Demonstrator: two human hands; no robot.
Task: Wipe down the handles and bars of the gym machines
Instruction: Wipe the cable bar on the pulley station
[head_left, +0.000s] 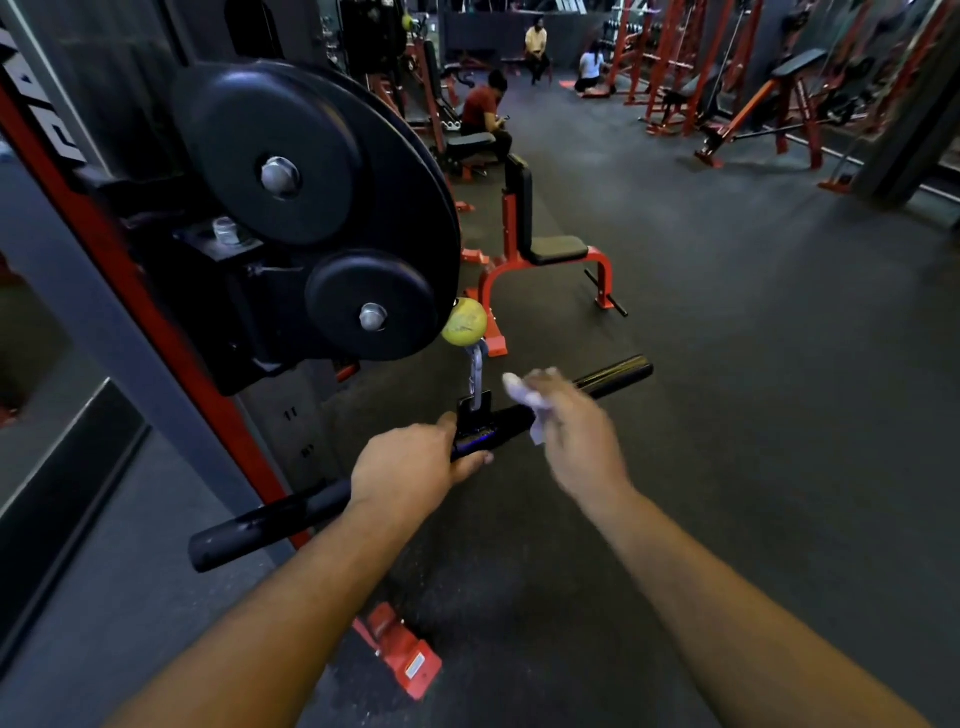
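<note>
1. Black bar (618, 376) hangs from a clip under the yellow ball (464, 322).
2. Left hand (410, 470) curls around its middle.
3. Right hand (576, 431), blurred, pinches a white cloth (524, 397) against it.

I'm watching through a single head-worn wide-angle camera, looking forward and down, close over a black bar (415, 457) hanging beside a cable machine (156, 312), with the gym floor (727, 364) stretching ahead.

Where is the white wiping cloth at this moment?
In the head view, the white cloth sits centre frame, held in the right hand against the black cable bar, just right of the carabiner clip and below the yellow ball.
</note>
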